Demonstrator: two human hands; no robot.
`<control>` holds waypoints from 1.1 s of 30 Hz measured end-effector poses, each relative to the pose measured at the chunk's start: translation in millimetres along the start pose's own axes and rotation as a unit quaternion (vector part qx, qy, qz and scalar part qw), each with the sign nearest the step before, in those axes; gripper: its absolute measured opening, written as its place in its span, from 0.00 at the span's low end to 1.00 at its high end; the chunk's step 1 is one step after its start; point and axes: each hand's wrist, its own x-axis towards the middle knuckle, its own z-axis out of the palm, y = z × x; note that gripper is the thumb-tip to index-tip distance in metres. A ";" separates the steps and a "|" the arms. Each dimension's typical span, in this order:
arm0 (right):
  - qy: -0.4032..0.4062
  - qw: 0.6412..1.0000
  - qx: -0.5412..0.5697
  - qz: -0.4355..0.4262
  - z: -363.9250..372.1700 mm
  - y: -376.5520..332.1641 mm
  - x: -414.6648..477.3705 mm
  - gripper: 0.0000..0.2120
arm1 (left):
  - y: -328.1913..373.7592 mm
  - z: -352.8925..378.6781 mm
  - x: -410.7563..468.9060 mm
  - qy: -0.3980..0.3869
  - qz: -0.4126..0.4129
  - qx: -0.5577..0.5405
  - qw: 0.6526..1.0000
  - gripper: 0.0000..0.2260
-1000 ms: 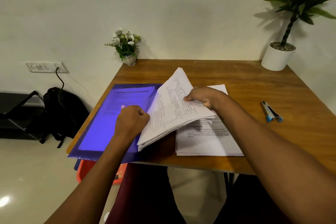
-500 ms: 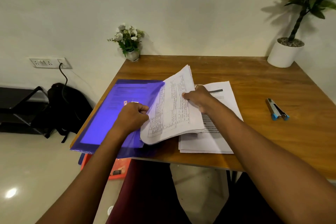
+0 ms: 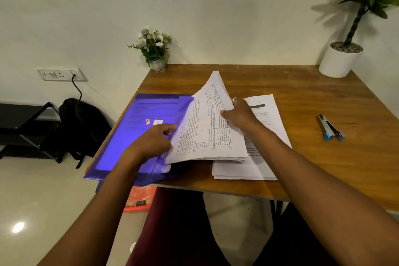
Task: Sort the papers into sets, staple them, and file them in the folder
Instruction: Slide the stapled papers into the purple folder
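A translucent blue folder (image 3: 131, 136) lies at the table's left front corner and overhangs the edge. My right hand (image 3: 239, 115) grips a thick stack of printed papers (image 3: 205, 129), thumb on top, holding it tilted up on its right side with its left edge down at the folder. My left hand (image 3: 154, 143) rests on the folder cover, fingers stretched toward the stack's left edge. A second pile of white papers (image 3: 265, 160) lies flat beneath and to the right of the stack. A blue-tipped stapler (image 3: 330, 128) lies further right.
The wooden table (image 3: 302, 93) carries a small flower pot (image 3: 156, 52) at the back left and a white potted plant (image 3: 341, 60) at the back right. A black bag (image 3: 77, 127) and an orange object (image 3: 140, 200) are on the floor to the left.
My left hand has uncurled from a fist and now reaches toward the stack's edge. My right hand has swung the paper stack further over the folder.
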 end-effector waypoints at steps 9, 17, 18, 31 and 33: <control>-0.053 0.995 0.071 0.046 21.7 -4.5 -9.5 0.19 | 1.1 22.0 3.9 0.159 -0.035 0.097 0.982 0.13; -0.043 0.989 0.135 0.053 18.4 -2.8 -15.1 0.14 | -2.2 33.3 -0.3 0.281 0.032 0.130 0.950 0.10; -0.038 0.989 0.134 0.051 16.6 -1.5 -15.2 0.13 | -1.7 32.5 -1.7 0.298 0.033 0.119 0.947 0.10; 0.005 1.000 0.004 0.006 24.8 -11.4 -18.6 0.17 | 20.0 37.2 -5.5 0.310 0.076 0.136 0.938 0.10; 0.032 0.999 0.023 -0.001 28.2 -15.5 -18.9 0.17 | 23.6 40.0 -6.8 0.302 0.080 0.128 0.941 0.09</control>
